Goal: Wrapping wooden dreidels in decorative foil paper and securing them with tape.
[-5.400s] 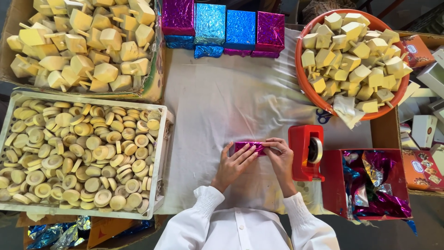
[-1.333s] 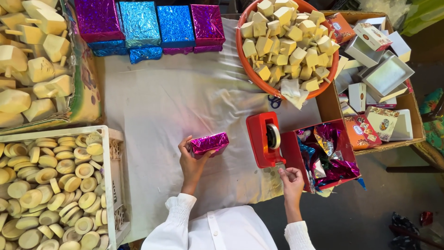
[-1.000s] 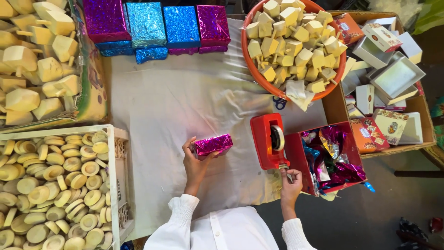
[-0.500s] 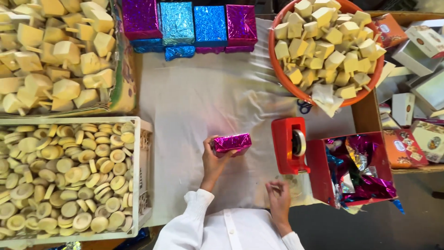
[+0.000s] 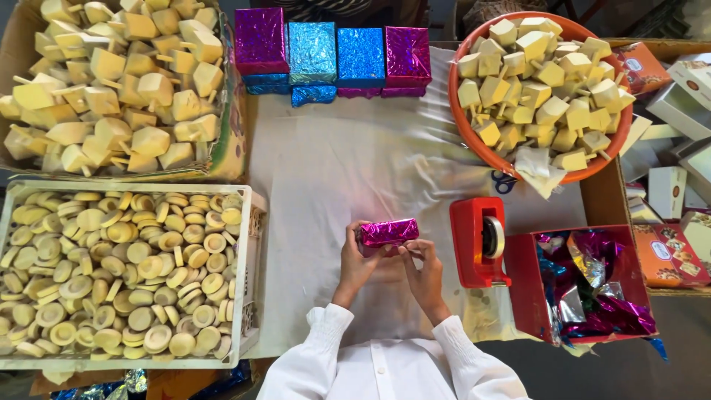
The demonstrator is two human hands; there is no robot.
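Head view: magenta foil packet [image 5: 388, 232] between hands

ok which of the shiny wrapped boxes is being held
The magenta wrapped box at the table's near edge, gripped by the left hand and right hand. The others, purple and blue, sit in a row at the far edge.

Glittery magenta foil packet [image 5: 388, 232], red tape dispenser [image 5: 478, 242], orange bowl [image 5: 474, 144], white cloth [image 5: 355, 178], white sleeves [image 5: 318, 348].
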